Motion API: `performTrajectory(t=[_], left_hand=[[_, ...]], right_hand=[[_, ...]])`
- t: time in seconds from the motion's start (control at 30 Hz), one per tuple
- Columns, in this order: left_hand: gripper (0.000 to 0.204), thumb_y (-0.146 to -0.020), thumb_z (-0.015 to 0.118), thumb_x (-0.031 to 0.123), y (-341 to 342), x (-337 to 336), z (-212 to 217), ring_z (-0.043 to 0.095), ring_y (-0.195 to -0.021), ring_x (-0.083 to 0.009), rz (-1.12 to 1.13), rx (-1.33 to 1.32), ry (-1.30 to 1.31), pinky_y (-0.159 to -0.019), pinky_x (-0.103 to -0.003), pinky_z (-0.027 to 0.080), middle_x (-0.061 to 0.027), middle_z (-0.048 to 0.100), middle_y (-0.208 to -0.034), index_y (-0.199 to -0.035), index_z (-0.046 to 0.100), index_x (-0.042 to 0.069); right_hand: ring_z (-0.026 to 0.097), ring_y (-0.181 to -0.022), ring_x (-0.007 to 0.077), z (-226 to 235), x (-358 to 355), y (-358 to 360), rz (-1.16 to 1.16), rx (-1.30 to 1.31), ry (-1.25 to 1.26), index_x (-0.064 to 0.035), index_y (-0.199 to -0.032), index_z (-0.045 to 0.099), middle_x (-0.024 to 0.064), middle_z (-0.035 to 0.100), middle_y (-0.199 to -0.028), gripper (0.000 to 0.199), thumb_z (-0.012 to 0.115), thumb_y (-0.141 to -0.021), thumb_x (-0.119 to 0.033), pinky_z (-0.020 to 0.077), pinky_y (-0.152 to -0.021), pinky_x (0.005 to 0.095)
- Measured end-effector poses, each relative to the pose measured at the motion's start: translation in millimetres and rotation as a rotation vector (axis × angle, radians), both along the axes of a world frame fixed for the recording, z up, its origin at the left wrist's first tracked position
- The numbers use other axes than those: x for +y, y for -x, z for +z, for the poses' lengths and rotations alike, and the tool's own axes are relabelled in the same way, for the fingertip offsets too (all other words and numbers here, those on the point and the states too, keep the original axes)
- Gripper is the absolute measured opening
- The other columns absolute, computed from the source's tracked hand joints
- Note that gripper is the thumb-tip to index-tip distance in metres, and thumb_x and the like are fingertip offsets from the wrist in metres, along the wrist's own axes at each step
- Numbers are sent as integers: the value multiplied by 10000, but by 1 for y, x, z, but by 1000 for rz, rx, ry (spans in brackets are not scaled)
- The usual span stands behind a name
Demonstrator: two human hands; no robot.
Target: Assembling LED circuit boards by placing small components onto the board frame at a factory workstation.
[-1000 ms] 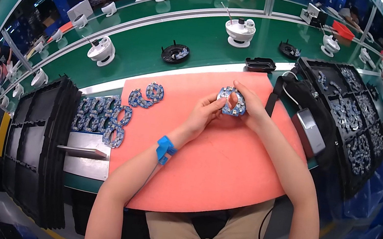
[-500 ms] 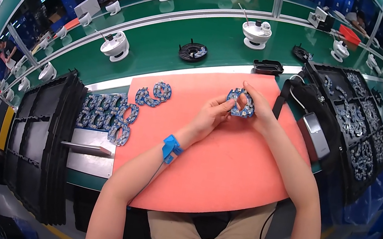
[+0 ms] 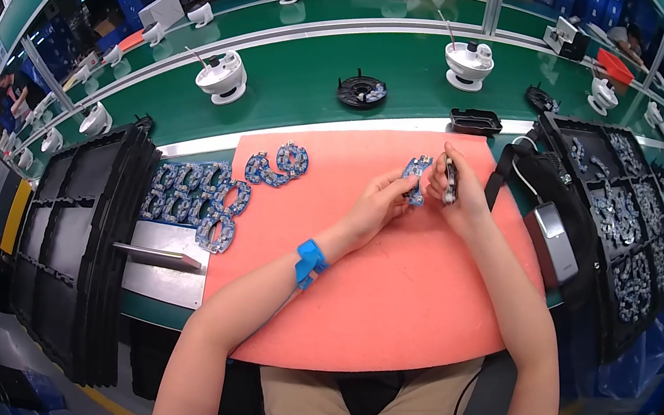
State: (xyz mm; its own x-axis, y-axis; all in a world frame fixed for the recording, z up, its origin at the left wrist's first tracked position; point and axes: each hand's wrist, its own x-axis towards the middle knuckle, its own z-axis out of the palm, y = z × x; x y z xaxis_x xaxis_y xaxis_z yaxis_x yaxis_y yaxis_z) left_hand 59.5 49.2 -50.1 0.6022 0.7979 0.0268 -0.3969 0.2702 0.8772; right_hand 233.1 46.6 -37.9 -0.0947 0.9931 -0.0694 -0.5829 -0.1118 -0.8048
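Observation:
Over the far right part of the pink mat (image 3: 353, 297), my left hand (image 3: 382, 205) pinches a curved blue circuit board (image 3: 417, 169) studded with small parts. Just beside it, my right hand (image 3: 464, 197) grips a second circuit board (image 3: 450, 180), turned nearly edge-on with a dark side showing. A narrow gap separates the two boards. A blue wrist strap (image 3: 310, 264) goes round my left wrist. To the left on the mat lie a ring-shaped blue board (image 3: 293, 160) and a curved one (image 3: 262, 170), with a packed group of ring boards (image 3: 180, 189) at the mat's left edge.
Stacked black trays (image 3: 57, 235) stand at the left beside a metal plate (image 3: 164, 277). On the right are a dark bag with a power bank (image 3: 554, 241) and a black compartment tray (image 3: 630, 222) of boards. White round devices (image 3: 221, 77) line the green conveyor belt (image 3: 301, 70).
The boards, together half a second ago as one ring, are now apart, one in each hand. My right hand has turned its piece edge-on. The view has shifted slightly.

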Motion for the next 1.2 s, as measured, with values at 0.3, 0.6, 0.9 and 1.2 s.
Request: performTrajectory(t=[0.3,0.6,0.9,1.2], left_hand=[[349,-967,510,294,4,6,-13,564,-875,-167,362,546,-485,-823,-298,437,-70,606,-920,-1084,579,-28],[559,-870,581,338,15,2,-16,426,-1201,-376,628,1310,-1218,-996,-463,355,-249,469,-1268,-1242,475,-67],[650,-886,540,355,17,9,-26,397,-1287,-362,528,1318,-1261,-1058,-482,312,-260,421,-1368,-1329,399,-99],[744,-895,491,398,9,10,-29,279,-1387,-372,377,1351,-1151,-1127,-520,204,-270,309,-1466,-1425,270,-74]], right_hand=[[599,-809,143,-12,3,9,-369,-777,-414,-24,-973,586,61,611,-890,331,479,-985,-338,488,-694,271],[443,-1273,303,-19,-5,10,-185,-1630,-698,-85,-1239,570,138,491,-1367,397,523,-920,-315,308,-1061,433],[364,-1354,261,-28,2,17,-108,-1804,-689,-135,-1351,479,107,421,-1451,450,404,-956,-336,254,-1113,451],[303,-1395,286,-23,4,12,40,-1904,-592,-100,-1449,353,125,327,-1510,538,353,-977,-357,221,-1134,470]])
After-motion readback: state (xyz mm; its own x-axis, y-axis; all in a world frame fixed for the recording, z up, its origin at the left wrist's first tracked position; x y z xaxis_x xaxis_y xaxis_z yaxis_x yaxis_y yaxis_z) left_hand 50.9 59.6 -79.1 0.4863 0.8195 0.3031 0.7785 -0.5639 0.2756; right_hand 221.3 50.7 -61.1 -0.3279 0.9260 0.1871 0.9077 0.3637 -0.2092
